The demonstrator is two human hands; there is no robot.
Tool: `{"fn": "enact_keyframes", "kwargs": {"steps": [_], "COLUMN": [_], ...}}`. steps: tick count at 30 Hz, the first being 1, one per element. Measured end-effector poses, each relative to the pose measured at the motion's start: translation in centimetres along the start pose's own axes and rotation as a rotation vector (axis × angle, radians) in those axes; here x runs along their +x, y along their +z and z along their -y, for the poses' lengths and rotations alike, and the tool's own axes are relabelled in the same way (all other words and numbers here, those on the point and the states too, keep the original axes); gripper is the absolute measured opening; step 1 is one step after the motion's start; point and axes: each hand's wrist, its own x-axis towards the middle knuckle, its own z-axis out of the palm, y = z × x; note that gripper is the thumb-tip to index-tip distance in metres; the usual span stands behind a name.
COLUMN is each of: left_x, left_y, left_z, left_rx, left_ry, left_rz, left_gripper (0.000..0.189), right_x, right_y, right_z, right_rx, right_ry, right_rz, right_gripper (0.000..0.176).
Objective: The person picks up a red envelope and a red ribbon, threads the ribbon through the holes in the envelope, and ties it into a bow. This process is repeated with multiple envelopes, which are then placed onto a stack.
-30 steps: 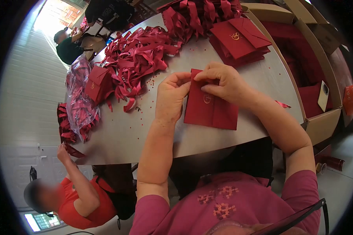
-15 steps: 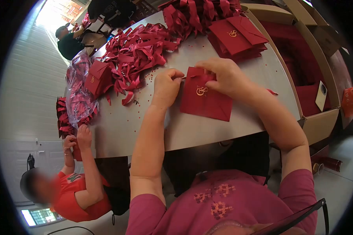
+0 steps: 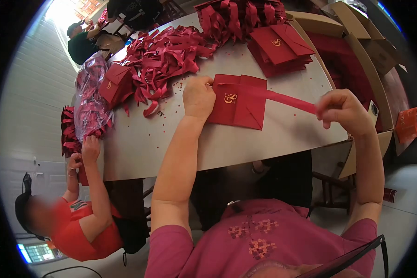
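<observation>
A flat red paper gift bag (image 3: 245, 115) with a gold logo lies on the table in front of me. My left hand (image 3: 199, 98) is closed on its left edge, near the top corner. From the upper part of the bag a red ribbon (image 3: 289, 100) stretches out to the right. Its far end is pinched in my right hand (image 3: 345, 111), which is off to the right above the table's edge. How the ribbon is joined to the bag on the left is hidden by my fingers.
A heap of red ribbons (image 3: 164, 55) covers the far left of the grey table (image 3: 171, 153). Stacked red bags (image 3: 282, 44) sit at the back right. An open carton (image 3: 356, 51) stands to the right. At left, a person in orange (image 3: 90, 227) handles red material.
My right hand has moved from the bag's top far to the right, drawing the ribbon out straight. My left hand has closed on the bag's edge, and the bag has turned slightly.
</observation>
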Motion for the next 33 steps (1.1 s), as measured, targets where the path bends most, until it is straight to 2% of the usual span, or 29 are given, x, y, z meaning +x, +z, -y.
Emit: {"fn": "enact_keyframes", "kwargs": {"steps": [2,3,5,6,7,9,10,11,12,13,14,15,16,17,18,19,20,21,23,24,28,33], "left_x": [0.0,0.0,0.1,0.2,0.3,0.2,-0.1,-0.5,-0.6,-0.5,-0.4,-0.4,-0.3,-0.2,-0.1,0.0,0.1,0.2,0.2,0.2,0.2,0.0], "left_y": [0.3,0.2,-0.5,-1.3,-2.7,-5.0,-5.5,-5.7,-5.7,-5.5,-5.3,-5.0,-5.2,-5.5,-5.8,-5.8,-5.7,-5.7,-5.8,-5.9,-6.6,-6.9], "left_z": [0.1,0.1,0.2,-0.1,-0.6,-1.5,-2.1,-2.6,-2.8,-2.4,-2.0,-1.6,-1.9,-2.3,-2.4,-2.0,-1.3,-1.0,-0.7,-0.8,-1.5,-2.1], "left_rx": [0.042,0.044,-0.034,-0.031,-0.025,-0.038,-0.035,-0.062,-0.090,-0.089,-0.219,-0.349,-0.348,-0.482,-0.614,-0.611,-0.755,-0.902,-1.016,-1.129,-1.198,-1.218], "left_ry": [0.073,0.075,0.098,0.105,0.008,-0.233,-0.233,-0.263,-0.294,-0.297,-0.312,-0.329,-0.336,-0.410,-0.483,-0.488,-0.564,-0.639,-0.697,-0.751,-0.790,-0.690], "left_rz": [-0.037,-0.036,-0.206,-0.201,-0.047,0.273,0.276,0.366,0.456,0.460,0.492,0.522,0.527,0.488,0.444,0.443,0.471,0.497,0.534,0.574,0.590,0.636], "left_gripper": [0.014,0.014,0.016,0.016,0.017,0.027,0.027,0.026,0.026,0.026,0.023,0.020,0.020,0.016,0.012,0.012,0.009,0.008,0.009,0.011,0.011,0.016], "right_x": [0.9,1.5,2.8,4.0,5.1,7.3,8.3,8.9,9.3,9.9,11.6,12.3,12.8,14.0,14.2,14.2,14.8,15.2,15.6,15.7,15.5,15.6], "right_y": [-0.1,0.0,1.7,1.5,1.5,2.0,2.6,3.5,4.5,5.3,6.4,7.5,8.6,9.6,10.4,11.2,11.8,12.1,12.2,11.9,11.5,11.4], "right_z": [-0.4,-0.2,1.6,1.9,2.2,2.7,2.9,3.4,3.9,4.3,2.7,2.4,2.1,0.9,0.9,0.9,0.1,-0.5,-1.4,-1.6,-2.4,-2.9], "right_rx": [0.410,0.445,0.555,0.552,0.557,0.418,0.291,0.294,0.044,-0.206,-0.351,-0.448,-0.545,-0.572,-0.422,-0.273,-0.135,-0.134,0.042,0.042,0.126,0.131], "right_ry": [-0.288,-0.364,-0.446,-0.531,-0.535,-0.518,-0.513,-0.511,-0.461,-0.405,-0.676,-0.700,-0.724,-0.890,-0.679,-0.467,-0.355,-0.355,-0.178,-0.172,-0.173,-0.259], "right_rz": [0.041,0.023,-0.137,-0.044,-0.052,-0.138,-0.217,-0.217,-0.258,-0.295,-0.366,-0.346,-0.324,-0.316,-0.156,0.001,0.038,0.041,-0.002,0.001,0.023,0.066], "right_gripper": [0.040,0.055,0.068,0.063,0.063,0.048,0.028,0.028,0.020,0.012,0.006,0.007,0.009,0.007,0.006,0.006,0.008,0.008,0.011,0.011,0.015,0.011]}}
